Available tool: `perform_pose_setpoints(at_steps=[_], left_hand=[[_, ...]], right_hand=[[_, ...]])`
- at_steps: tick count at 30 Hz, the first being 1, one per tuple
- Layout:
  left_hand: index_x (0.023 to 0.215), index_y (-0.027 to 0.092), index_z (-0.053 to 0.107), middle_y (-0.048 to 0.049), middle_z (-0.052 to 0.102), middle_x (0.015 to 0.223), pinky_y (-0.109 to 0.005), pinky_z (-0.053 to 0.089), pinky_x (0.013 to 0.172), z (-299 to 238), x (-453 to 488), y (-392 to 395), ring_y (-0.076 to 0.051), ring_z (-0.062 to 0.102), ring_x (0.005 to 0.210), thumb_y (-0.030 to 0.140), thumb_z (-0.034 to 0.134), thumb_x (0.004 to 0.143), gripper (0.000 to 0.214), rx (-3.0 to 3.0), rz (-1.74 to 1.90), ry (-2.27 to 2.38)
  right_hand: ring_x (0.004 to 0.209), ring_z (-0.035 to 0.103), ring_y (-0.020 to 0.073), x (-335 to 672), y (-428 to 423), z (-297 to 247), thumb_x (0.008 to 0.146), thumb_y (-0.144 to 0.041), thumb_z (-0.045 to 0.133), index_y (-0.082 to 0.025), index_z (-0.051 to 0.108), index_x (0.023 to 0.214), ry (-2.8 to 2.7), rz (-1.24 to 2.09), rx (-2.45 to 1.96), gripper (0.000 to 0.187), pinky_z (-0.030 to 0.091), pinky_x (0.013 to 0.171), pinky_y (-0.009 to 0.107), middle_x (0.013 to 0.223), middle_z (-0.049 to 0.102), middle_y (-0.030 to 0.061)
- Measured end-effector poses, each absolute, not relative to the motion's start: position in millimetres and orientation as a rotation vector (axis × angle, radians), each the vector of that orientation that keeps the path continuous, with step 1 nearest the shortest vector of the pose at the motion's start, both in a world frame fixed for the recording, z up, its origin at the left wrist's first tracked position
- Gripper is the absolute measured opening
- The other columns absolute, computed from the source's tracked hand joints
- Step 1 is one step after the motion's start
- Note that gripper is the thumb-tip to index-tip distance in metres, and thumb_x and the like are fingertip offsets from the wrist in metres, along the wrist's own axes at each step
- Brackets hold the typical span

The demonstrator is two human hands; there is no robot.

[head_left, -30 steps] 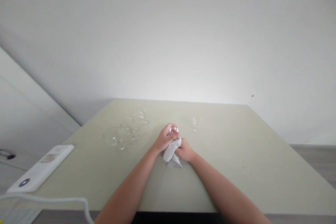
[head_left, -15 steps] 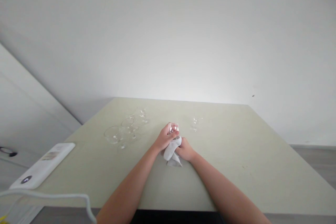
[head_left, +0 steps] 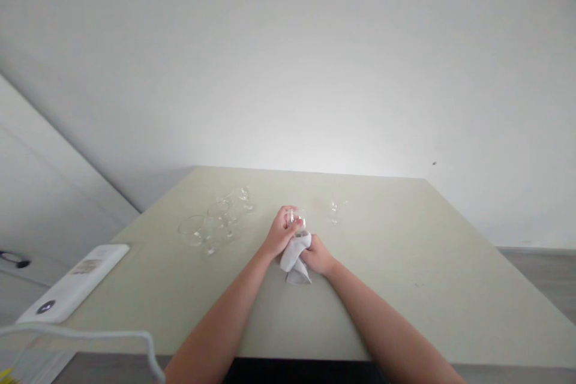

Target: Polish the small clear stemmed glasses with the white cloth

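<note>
Over the middle of the table, my left hand (head_left: 279, 234) is closed around the bowl of a clear glass (head_left: 297, 216), with the thumb across its near side. Just below and to the right, my right hand (head_left: 318, 256) grips a white cloth (head_left: 294, 254) that wraps the lower part of the glass. The cloth's loose end hangs toward me. Whatever lies under the cloth is hidden. To the left stand several clear stemmed glasses (head_left: 193, 231) close together. Another small clear glass (head_left: 333, 211) is on the table to the right of my hands.
The pale table (head_left: 427, 300) reaches back to a white wall (head_left: 315, 72). A long white box-like device (head_left: 74, 283) lies at its left edge. A white cable (head_left: 90, 332) crosses the lower left corner. White cabinet doors (head_left: 54, 180) are at the left.
My left hand has shifted slightly on the glass; its fingers sit a little higher and looser around the bowl. My right hand and the cloth have barely moved.
</note>
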State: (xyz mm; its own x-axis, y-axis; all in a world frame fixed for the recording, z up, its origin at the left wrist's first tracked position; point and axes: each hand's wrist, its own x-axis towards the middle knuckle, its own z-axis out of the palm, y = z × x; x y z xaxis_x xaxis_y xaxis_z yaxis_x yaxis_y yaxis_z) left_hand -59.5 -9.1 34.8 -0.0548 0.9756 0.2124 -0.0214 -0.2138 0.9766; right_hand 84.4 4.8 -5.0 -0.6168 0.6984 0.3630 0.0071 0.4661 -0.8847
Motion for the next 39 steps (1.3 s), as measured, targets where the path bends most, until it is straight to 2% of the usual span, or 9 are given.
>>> perform_pose_setpoints(at_steps=[4, 9, 13, 18, 23, 28, 32, 36, 39], left_hand=[[0.117, 0.019, 0.047, -0.0056, 0.066, 0.092, -0.027, 0.046, 0.066, 33.2, -59.9, -8.4, -0.014, 0.058, 0.071, 0.048, 0.055, 0.080, 0.048, 1.146, 1.387, 0.807], [0.112, 0.017, 0.057, -0.0047, 0.063, 0.098, -0.025, 0.046, 0.074, 35.9, -61.7, -7.3, -0.013, 0.058, 0.081, 0.046, 0.071, 0.073, 0.050, 1.295, 1.422, 1.057], [0.109, 0.015, 0.061, -0.0053, 0.065, 0.096, -0.025, 0.045, 0.076, 40.9, -62.6, -6.8, -0.015, 0.059, 0.085, 0.050, 0.074, 0.070, 0.053, 1.261, 1.473, 1.132], [0.109, 0.015, 0.063, -0.0043, 0.068, 0.091, -0.022, 0.045, 0.063, 43.6, -62.6, -4.6, -0.010, 0.058, 0.069, 0.049, 0.076, 0.068, 0.055, 1.019, 1.599, 1.022], [0.101, 0.014, 0.065, -0.0057, 0.069, 0.089, -0.020, 0.044, 0.054, 47.0, -72.2, -0.1, -0.008, 0.057, 0.061, 0.059, 0.068, 0.070, 0.055, 0.709, 1.804, 0.914], [0.115, 0.016, 0.059, -0.0075, 0.068, 0.096, -0.019, 0.046, 0.057, 48.9, -73.9, -2.1, -0.008, 0.058, 0.064, 0.053, 0.067, 0.075, 0.055, 0.815, 1.883, 0.937], [0.130, 0.020, 0.048, -0.0111, 0.068, 0.107, -0.024, 0.050, 0.064, 47.1, -66.1, -6.2, -0.012, 0.062, 0.071, 0.048, 0.072, 0.073, 0.068, 1.143, 1.781, 0.962], [0.135, 0.020, 0.042, -0.0149, 0.066, 0.114, -0.029, 0.051, 0.074, 46.3, -63.8, -7.4, -0.016, 0.066, 0.080, 0.045, 0.074, 0.073, 0.074, 1.289, 1.717, 0.946], [0.135, 0.021, 0.040, -0.0157, 0.064, 0.118, -0.030, 0.052, 0.074, 46.0, -65.0, -6.7, -0.015, 0.065, 0.078, 0.046, 0.074, 0.073, 0.075, 1.294, 1.709, 0.944]], right_hand=[[0.059, 0.046, 0.0099, 84.9, 4.9, -5.4, 0.074, -0.017, 0.048, -0.016, 0.054, 0.066, -2.002, 1.166, -0.582, 0.010, 0.040, 0.059, 0.020, 0.062, 0.052, -0.0032], [0.062, 0.049, 0.0110, 84.1, 5.1, -5.9, 0.076, -0.016, 0.048, -0.015, 0.056, 0.064, -2.005, 1.161, -0.554, 0.014, 0.043, 0.063, 0.021, 0.064, 0.054, -0.0025], [0.066, 0.051, 0.0121, 82.9, 7.1, -6.8, 0.077, -0.016, 0.047, -0.014, 0.059, 0.068, -1.930, 1.204, -0.555, 0.014, 0.045, 0.068, 0.023, 0.067, 0.058, -0.0016], [0.077, 0.057, 0.0168, 82.2, 10.9, -4.6, 0.080, -0.023, 0.048, -0.016, 0.065, 0.079, -1.782, 1.251, -0.606, 0.018, 0.048, 0.078, 0.029, 0.078, 0.066, 0.0018], [0.092, 0.061, 0.0233, 83.6, 13.4, -1.6, 0.079, -0.033, 0.052, -0.018, 0.067, 0.085, -1.545, 1.282, -0.808, 0.022, 0.049, 0.087, 0.036, 0.088, 0.069, 0.0053], [0.091, 0.063, 0.0232, 82.6, 8.0, -1.8, 0.082, -0.045, 0.053, -0.019, 0.066, 0.094, -1.451, 1.561, -0.862, 0.031, 0.050, 0.086, 0.037, 0.094, 0.069, 0.0051], [0.088, 0.064, 0.0227, 80.3, 9.4, -5.6, 0.079, -0.042, 0.058, -0.019, 0.066, 0.094, -1.492, 1.624, -0.848, 0.028, 0.051, 0.082, 0.036, 0.091, 0.069, 0.0036], [0.082, 0.065, 0.0209, 80.4, 13.7, -6.2, 0.078, -0.042, 0.061, -0.019, 0.066, 0.091, -1.468, 1.650, -0.803, 0.028, 0.051, 0.077, 0.033, 0.086, 0.069, 0.0023], [0.079, 0.065, 0.0204, 82.0, 12.8, -2.7, 0.077, -0.043, 0.063, -0.018, 0.066, 0.090, -1.451, 1.680, -0.803, 0.028, 0.051, 0.075, 0.032, 0.083, 0.070, 0.0022]])
